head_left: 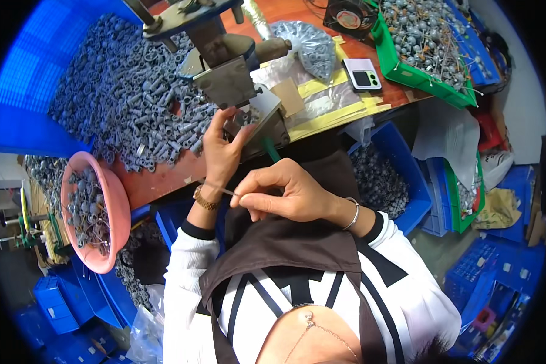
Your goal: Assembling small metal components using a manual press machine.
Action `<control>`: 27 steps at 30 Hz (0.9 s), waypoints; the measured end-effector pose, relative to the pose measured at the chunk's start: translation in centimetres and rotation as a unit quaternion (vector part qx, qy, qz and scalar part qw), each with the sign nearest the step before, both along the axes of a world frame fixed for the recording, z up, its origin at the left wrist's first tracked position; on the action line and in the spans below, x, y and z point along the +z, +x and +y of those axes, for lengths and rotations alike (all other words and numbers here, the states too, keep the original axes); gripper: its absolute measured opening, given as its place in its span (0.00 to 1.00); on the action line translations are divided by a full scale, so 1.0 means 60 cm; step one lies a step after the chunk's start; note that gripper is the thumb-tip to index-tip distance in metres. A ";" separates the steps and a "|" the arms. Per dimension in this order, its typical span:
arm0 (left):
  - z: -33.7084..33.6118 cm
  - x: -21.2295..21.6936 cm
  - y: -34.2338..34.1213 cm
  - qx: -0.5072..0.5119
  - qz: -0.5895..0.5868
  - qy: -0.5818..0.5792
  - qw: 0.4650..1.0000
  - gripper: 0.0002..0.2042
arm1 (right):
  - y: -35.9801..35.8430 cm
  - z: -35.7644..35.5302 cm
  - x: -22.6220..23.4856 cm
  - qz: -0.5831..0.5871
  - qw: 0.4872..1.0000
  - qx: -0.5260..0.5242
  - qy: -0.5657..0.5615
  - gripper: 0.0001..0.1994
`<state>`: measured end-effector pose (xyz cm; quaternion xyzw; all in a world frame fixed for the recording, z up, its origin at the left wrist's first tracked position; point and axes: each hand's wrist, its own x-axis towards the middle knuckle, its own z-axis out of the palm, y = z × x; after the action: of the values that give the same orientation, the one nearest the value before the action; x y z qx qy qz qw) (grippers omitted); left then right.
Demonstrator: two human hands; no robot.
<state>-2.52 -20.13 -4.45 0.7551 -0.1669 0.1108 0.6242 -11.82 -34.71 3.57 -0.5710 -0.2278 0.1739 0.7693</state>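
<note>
My left hand (pixel 220 148) reaches up to the bench press (pixel 227 82), its thumb and index finger bent around a small grey metal part (pixel 246 115) under the press's plate. How firmly it grips there is partly hidden. In front of my apron, my right hand (pixel 288 191) is closed, thumb against fingers, pinching a thin rod (pixel 217 187). The rod points left and crosses in front of my left wrist. A large heap of grey metal fittings (pixel 145 91) lies on the bench left of the press.
A pink basin (pixel 122 206) of ball-ended parts stands at the left. Right of the press lie a clear bag of parts (pixel 306 48), a phone (pixel 363 75) and a small fan (pixel 350 18). A green tray (pixel 394 71) holds ball-ended rods. Below is a blue bin (pixel 415 203).
</note>
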 end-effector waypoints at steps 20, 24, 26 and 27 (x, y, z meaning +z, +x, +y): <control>0.126 -0.010 -0.032 0.199 -0.154 0.452 0.856 0.11 | 0.020 0.016 -0.010 0.081 0.994 0.067 -0.020 0.07; 0.135 -0.030 -0.029 0.201 -0.171 0.463 0.846 0.10 | 0.030 0.025 -0.020 0.098 0.995 0.000 -0.035 0.07; 0.128 -0.008 -0.043 0.211 -0.106 0.340 0.910 0.10 | 0.044 0.013 -0.037 0.070 0.993 -0.050 -0.080 0.08; 0.127 -0.001 -0.048 0.217 -0.038 0.211 0.952 0.09 | 0.049 0.012 -0.044 0.070 0.988 -0.078 -0.109 0.09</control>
<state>-5.40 -12.53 -4.53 0.8830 -0.0423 0.2347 0.4043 -8.90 -34.02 0.96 -0.6542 -0.1075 0.1764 0.7275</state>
